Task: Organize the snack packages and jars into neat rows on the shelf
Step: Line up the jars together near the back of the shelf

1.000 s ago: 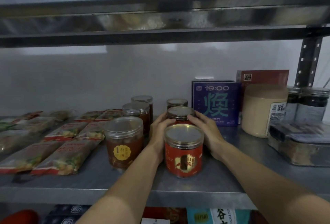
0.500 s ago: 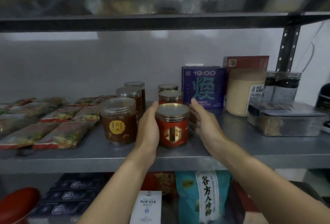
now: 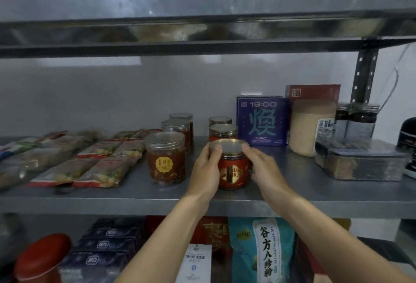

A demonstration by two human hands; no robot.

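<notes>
On the middle metal shelf (image 3: 292, 194) a red-labelled jar (image 3: 233, 173) with a gold-rimmed lid stands near the front edge. My left hand (image 3: 206, 170) grips its left side with the thumb on the lid rim. My right hand (image 3: 262, 167) holds its right side, fingers curled round it. Two more red jars (image 3: 222, 130) stand in a line behind it. To the left a clear jar with a yellow label (image 3: 165, 158) leads a second line of jars (image 3: 176, 126). Flat snack packages (image 3: 99, 170) lie in rows on the left.
A purple box (image 3: 262, 121), a red box (image 3: 313, 92), a beige tub (image 3: 311, 126), dark jars (image 3: 362, 116) and a clear lidded container (image 3: 358, 161) fill the shelf's right side. The upright post (image 3: 363, 73) stands at the back right. Bags and boxes sit on the shelf below.
The view has pulled back and risen. My hands have come forward from the middle red jar to the front red jar and now grip it from both sides.
</notes>
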